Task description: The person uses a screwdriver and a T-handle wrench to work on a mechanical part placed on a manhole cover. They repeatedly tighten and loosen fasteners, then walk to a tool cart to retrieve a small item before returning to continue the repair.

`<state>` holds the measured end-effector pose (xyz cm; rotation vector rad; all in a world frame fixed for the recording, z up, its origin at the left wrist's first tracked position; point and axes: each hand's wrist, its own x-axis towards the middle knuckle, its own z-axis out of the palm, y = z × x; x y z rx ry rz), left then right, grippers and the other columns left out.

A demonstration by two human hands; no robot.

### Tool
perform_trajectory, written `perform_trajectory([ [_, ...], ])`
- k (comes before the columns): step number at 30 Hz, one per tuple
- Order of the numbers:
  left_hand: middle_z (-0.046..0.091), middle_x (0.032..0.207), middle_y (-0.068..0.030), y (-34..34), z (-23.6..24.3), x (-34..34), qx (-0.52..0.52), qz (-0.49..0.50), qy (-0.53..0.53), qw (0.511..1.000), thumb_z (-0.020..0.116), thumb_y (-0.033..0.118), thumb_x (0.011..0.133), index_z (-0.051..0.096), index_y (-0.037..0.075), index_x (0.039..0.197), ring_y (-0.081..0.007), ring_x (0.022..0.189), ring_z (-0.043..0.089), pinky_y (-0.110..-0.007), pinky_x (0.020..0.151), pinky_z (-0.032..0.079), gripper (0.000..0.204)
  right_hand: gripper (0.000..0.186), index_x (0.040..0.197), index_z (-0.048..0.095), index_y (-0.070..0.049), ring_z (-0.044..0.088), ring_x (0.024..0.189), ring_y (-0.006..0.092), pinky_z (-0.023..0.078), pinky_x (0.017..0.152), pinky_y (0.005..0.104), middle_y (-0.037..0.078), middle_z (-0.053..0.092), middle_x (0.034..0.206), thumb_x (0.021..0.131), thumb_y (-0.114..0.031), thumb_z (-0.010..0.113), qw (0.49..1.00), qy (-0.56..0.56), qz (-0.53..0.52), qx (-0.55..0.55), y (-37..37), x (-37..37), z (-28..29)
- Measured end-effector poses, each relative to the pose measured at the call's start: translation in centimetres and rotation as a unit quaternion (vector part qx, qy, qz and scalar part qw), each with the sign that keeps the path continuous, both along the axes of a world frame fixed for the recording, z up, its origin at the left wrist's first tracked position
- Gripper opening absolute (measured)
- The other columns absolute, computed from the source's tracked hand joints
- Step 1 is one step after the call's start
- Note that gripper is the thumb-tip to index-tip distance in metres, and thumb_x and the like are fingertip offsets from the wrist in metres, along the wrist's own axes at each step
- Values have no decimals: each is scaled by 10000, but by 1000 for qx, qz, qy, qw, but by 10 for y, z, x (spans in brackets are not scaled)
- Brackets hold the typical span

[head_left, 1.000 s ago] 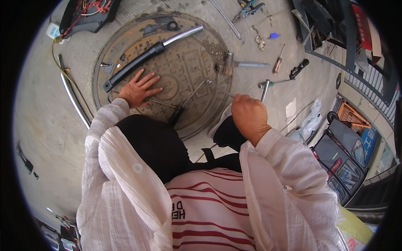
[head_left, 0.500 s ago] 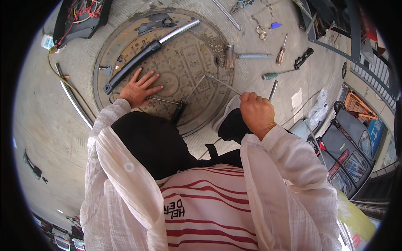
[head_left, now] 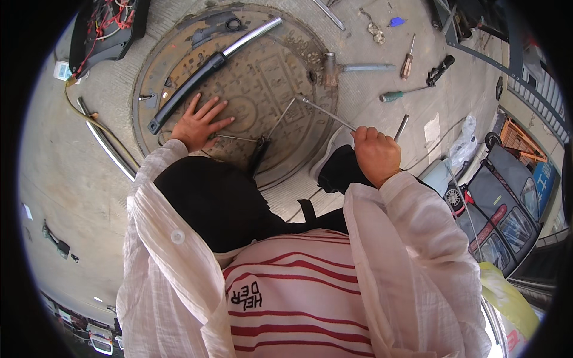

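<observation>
My left hand, fingers spread, lies on a rusty round manhole cover, below a black fork tube with a chrome end. A thin rod passes beside its thumb toward a small black cylindrical part, where another thin rod angles upward. My right hand is closed around a metal tool whose slender shaft points toward the upper end of that rod; whether they join is unclear. A steel tube sticks out behind this hand. A black shoe with a pale sole is below it.
Screwdrivers, a hammer and chrome tubing lie around. A black housing with red wires is at upper left. A metal frame, plastic bag, orange crate and grey vehicle occupy the right.
My right hand and the tool in it have moved slightly up and to the right. My left hand stays spread on the cover. The view has shifted a little.
</observation>
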<state>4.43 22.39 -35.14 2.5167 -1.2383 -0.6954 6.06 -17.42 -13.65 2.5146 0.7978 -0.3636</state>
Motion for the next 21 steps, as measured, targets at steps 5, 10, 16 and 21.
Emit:
perform_trajectory([
  [5, 233, 1582, -28, -1, 1, 1, 0, -3, 6, 1000, 617, 506, 853, 368, 371, 1468, -242, 1477, 181, -578, 1192, 106, 677, 271, 758, 503, -134, 595, 575, 155, 473, 537, 291, 1, 528, 677, 892, -326, 640, 1000, 9, -27, 2, -6, -4, -2],
  [10, 237, 1580, -33, 0, 1, 1, -1, -7, 1, 1000, 622, 509, 846, 372, 367, 1466, -250, 1475, 183, -586, 1188, 110, 684, 268, 768, 501, -130, 595, 574, 159, 473, 541, 293, 4, 528, 682, 903, -322, 631, 999, 11, -35, 14, -14, -7, -7],
  [16, 229, 1582, -34, 0, 0, 2, 11, -11, 1, 1000, 636, 512, 832, 355, 366, 1474, -255, 1479, 171, -597, 1184, 109, 716, 260, 762, 500, -135, 592, 574, 156, 471, 538, 291, -3, 528, 677, 903, -312, 628, 999, 11, -42, 30, -18, -7, -9],
  [21, 220, 1586, -34, -5, 1, 2, 19, -12, 26, 999, 645, 528, 817, 346, 363, 1480, -259, 1482, 159, -615, 1175, 99, 746, 242, 742, 497, -136, 592, 579, 146, 470, 539, 283, -9, 527, 657, 910, -270, 608, 999, 17, -45, 20, -16, -4, -7],
])
